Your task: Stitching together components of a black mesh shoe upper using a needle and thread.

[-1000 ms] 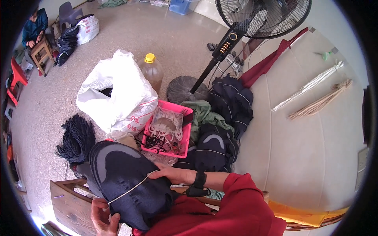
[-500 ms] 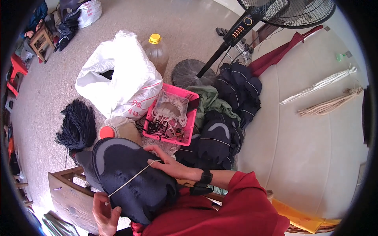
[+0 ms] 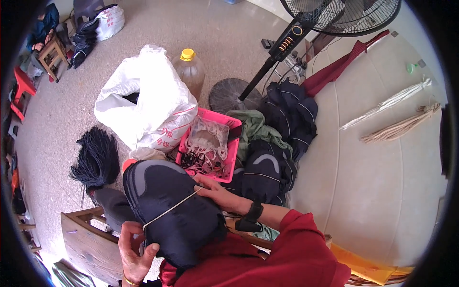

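A thick stack of dark navy fabric pieces lies across my lap, its layered edges showing at the left. The top piece has a grey curved band and a lobed lower edge. One thin cream cord runs slantwise over the stack. My left hand is at the stack's left edge, fingers bent around it where the cord goes over the side; the thumb rests lower on the edge. Gripping the opposite edge is my right hand, its thumb by the cord's other end. The fingers' undersides are hidden.
A wooden bench stands at the left, a pink basket with cords ahead. Around them are a white sack, a yellow-capped jug, navy strands, tied fabric bundles and a standing fan. A person sits far left.
The stack and both hands have shifted slightly right in view, covering more of the red-capped container. The cord still crosses the stack, and both hands stay at its edges.
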Action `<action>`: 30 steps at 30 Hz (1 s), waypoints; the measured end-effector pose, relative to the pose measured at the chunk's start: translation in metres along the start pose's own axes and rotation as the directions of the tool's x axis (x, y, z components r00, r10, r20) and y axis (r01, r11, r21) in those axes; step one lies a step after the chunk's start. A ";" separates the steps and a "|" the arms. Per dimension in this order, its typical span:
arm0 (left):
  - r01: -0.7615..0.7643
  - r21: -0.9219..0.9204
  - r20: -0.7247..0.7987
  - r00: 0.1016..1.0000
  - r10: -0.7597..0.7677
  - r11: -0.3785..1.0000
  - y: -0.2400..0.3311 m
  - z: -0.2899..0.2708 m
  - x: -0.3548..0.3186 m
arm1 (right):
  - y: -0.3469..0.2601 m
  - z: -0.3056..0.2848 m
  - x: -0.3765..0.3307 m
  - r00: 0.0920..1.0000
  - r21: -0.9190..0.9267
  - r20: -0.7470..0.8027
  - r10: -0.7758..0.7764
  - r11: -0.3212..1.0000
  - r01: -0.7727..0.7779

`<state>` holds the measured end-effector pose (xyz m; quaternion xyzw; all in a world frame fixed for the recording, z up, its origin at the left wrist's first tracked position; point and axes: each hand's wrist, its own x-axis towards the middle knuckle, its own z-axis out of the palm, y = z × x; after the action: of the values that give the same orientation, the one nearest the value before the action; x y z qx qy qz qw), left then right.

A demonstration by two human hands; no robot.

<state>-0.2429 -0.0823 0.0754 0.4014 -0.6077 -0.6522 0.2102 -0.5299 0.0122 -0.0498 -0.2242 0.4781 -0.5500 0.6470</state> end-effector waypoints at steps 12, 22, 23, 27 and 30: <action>-0.028 -0.168 0.119 0.992 0.049 0.985 0.008 0.010 0.016 | -0.074 -0.044 0.009 0.996 -0.009 -0.026 -0.080 0.997 0.080; 0.002 -0.144 0.057 0.998 0.006 0.990 -0.021 -0.004 0.016 | -0.145 -0.088 0.000 0.874 -0.026 -0.433 -0.221 0.972 0.232; 0.005 -0.147 0.059 0.998 0.003 0.989 -0.023 -0.004 0.015 | -0.146 -0.101 -0.004 0.853 -0.011 -0.476 -0.214 0.971 0.237; 0.012 -0.133 0.051 0.999 -0.005 0.991 -0.031 -0.007 0.012 | -0.162 -0.113 -0.020 0.893 -0.100 -0.370 -0.258 0.966 0.238; 0.030 -0.114 0.061 0.998 -0.023 0.993 -0.037 -0.007 0.013 | -0.162 -0.133 -0.033 0.872 -0.296 -0.409 -0.269 0.943 0.152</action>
<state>-0.2373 -0.0900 0.0371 0.3769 -0.5700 -0.7005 0.2059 -0.7235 0.0261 0.0362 -0.2251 0.6520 -0.5881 0.4223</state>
